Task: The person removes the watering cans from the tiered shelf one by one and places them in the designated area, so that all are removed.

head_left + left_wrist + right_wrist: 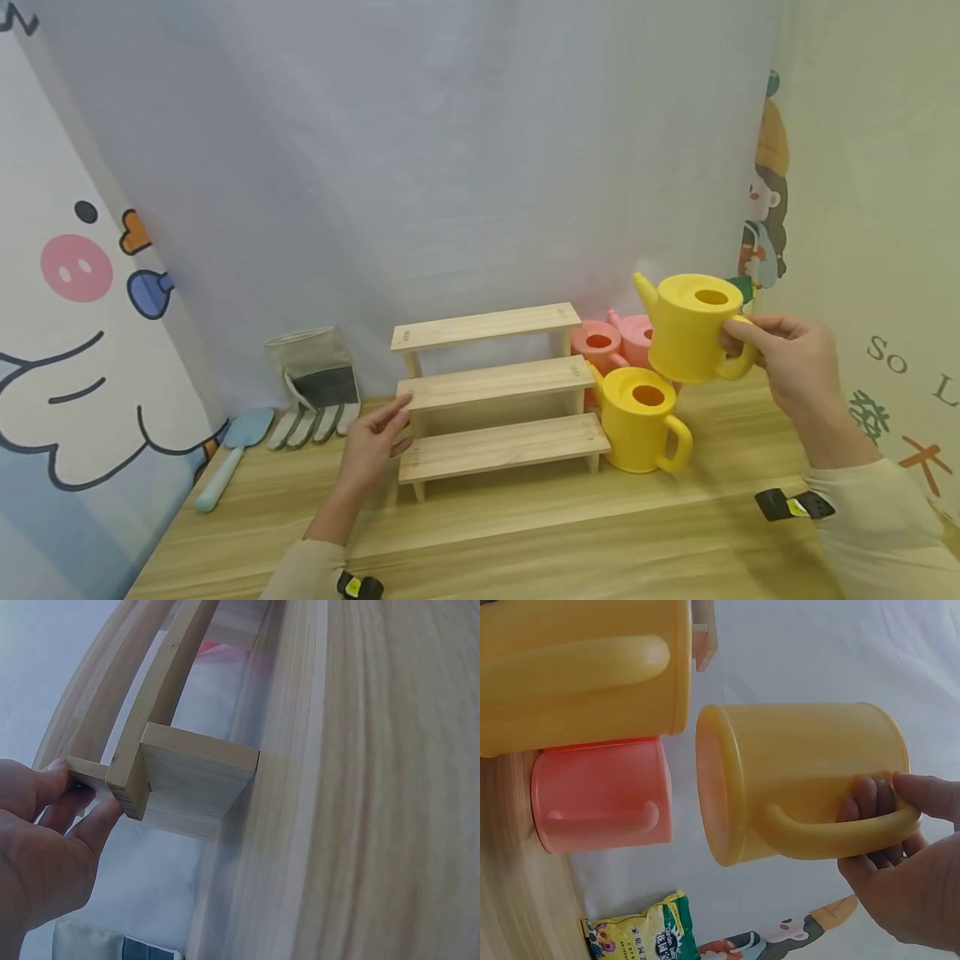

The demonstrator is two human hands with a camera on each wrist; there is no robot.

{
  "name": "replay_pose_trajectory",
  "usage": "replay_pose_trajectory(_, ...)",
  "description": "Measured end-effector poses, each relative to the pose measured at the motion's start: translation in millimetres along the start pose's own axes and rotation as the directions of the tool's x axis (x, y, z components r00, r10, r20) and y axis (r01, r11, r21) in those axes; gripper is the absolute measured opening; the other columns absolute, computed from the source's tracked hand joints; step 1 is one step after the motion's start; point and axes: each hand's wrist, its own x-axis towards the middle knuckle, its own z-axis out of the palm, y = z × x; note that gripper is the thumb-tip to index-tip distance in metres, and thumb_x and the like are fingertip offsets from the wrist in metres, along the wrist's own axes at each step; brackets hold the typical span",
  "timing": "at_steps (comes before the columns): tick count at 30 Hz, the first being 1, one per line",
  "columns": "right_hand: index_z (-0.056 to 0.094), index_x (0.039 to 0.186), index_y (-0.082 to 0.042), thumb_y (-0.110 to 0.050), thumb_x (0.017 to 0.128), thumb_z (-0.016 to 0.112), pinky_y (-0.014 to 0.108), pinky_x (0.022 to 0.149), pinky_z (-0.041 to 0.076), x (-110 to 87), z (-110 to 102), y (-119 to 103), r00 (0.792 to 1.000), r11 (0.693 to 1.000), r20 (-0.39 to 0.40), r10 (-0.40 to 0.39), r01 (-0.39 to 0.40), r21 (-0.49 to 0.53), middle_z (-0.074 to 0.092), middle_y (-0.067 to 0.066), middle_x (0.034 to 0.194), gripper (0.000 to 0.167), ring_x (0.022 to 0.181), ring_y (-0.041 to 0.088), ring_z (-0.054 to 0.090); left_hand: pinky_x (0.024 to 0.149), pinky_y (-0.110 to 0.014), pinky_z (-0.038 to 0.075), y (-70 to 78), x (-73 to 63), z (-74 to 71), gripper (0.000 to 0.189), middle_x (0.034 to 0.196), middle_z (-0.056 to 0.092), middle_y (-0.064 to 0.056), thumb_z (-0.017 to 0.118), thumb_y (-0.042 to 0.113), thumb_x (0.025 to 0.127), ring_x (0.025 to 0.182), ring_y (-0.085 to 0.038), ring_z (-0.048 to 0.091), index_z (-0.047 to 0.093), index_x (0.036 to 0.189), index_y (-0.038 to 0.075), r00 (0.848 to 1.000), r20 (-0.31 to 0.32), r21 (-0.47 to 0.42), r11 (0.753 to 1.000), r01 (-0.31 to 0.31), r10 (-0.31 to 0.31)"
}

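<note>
My right hand (802,358) grips a yellow watering can (678,337) by its handle, raised above the table with the spout to the left. In the right wrist view, fingers curl through the handle (840,836). A three-tier wooden stand (495,383) is at the middle of the table. At its left end, my left hand (369,446) pinches the end of the middle board, thumb and fingers on its edge (88,769). Another yellow watering can (633,433) stands against the stand's right side. Behind it are two pink watering cans, one (597,335) partly hidden.
Left of the stand, a pair of work gloves (318,392) leans against the backdrop, beside a light blue trowel (243,433). A yellow and green packet (641,930) shows behind the cans in the right wrist view. Printed curtains border the table (480,550).
</note>
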Motion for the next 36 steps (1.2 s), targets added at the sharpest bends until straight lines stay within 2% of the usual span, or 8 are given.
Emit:
replay_pose_trajectory(8, 0.078, 0.083, -0.001, -0.005, 0.087, 0.079, 0.017, 0.069, 0.06, -4.0, -23, 3, 0.998, 0.997, 0.016, 0.066, -0.067, 0.025, 0.074, 0.003, 0.074, 0.005, 0.069, 0.012, 0.072, 0.094, -0.04, 0.056, 1.9, -0.6, -0.1, 0.039, 0.148, 0.047, -0.02, 0.057, 0.006, 0.103, 0.132, -0.038, 0.047, 0.055, 0.141, 0.0, 1.0, 0.0, -0.002, 1.0, 0.008, -0.008)
replay_pose_trajectory(12, 0.077, 0.083, 0.001, -0.004, 0.087, 0.078, 0.017, 0.069, 0.059, -2.3, -33, 8, 0.997, 0.998, 0.046, 0.061, -0.061, 0.009, 0.074, 0.003, 0.073, 0.007, 0.068, 0.011, 0.071, 0.094, -0.041, 0.056, 3.1, -0.6, -0.1, 0.039, 0.148, 0.046, -0.02, 0.057, 0.006, 0.103, 0.133, -0.039, 0.046, 0.055, 0.141, 0.0, 1.0, -0.003, -0.002, 1.0, -0.001, 0.001)
replay_pose_trajectory(20, 0.078, 0.08, -0.002, -0.001, 0.092, 0.072, 0.017, 0.066, 0.059, 0.0, -49, 24, 0.986, 0.993, 0.164, 0.03, -0.011, -0.119, 0.074, 0.002, 0.073, 0.014, 0.069, 0.011, 0.069, 0.097, -0.044, 0.053, 2.7, -1.7, -0.1, 0.039, 0.148, 0.046, -0.021, 0.056, 0.005, 0.103, 0.133, -0.039, 0.046, 0.054, 0.142, -0.001, 1.0, 0.01, -0.009, 1.0, 0.004, -0.004)
replay_pose_trajectory(27, 0.078, 0.08, -0.004, -0.003, 0.094, 0.07, 0.018, 0.067, 0.06, 1.8, -55, 31, 0.975, 0.975, 0.211, 0.074, -0.025, -0.223, 0.074, 0.0, 0.075, 0.015, 0.071, 0.01, 0.07, 0.095, -0.04, 0.056, 2.0, -1.0, 0.6, 0.038, 0.147, 0.048, -0.018, 0.056, 0.005, 0.103, 0.131, -0.033, 0.048, 0.056, 0.141, 0.001, 1.0, -0.001, 0.003, 1.0, 0.016, -0.016)
replay_pose_trajectory(31, 0.077, 0.082, -0.002, 0.001, 0.095, 0.067, 0.02, 0.069, 0.06, 4.5, -60, 37, 0.96, 0.974, 0.268, 0.081, -0.019, -0.224, 0.075, 0.002, 0.077, 0.016, 0.073, 0.012, 0.071, 0.092, -0.037, 0.057, 3.4, -1.5, 1.1, 0.038, 0.146, 0.048, -0.02, 0.057, 0.006, 0.103, 0.13, -0.033, 0.048, 0.056, 0.14, 0.0, 1.0, -0.007, 0.002, 1.0, 0.011, -0.011)
replay_pose_trajectory(36, 0.075, 0.086, 0.004, 0.007, 0.096, 0.062, 0.023, 0.071, 0.061, 6.7, -65, 43, 0.926, 0.967, 0.361, 0.112, -0.019, -0.253, 0.075, 0.004, 0.083, 0.016, 0.076, 0.015, 0.072, 0.094, -0.038, 0.056, 5.4, -3.5, 1.4, 0.038, 0.144, 0.049, -0.02, 0.056, 0.005, 0.103, 0.128, -0.032, 0.05, 0.055, 0.141, 0.0, 1.0, -0.005, 0.0, 1.0, 0.012, -0.012)
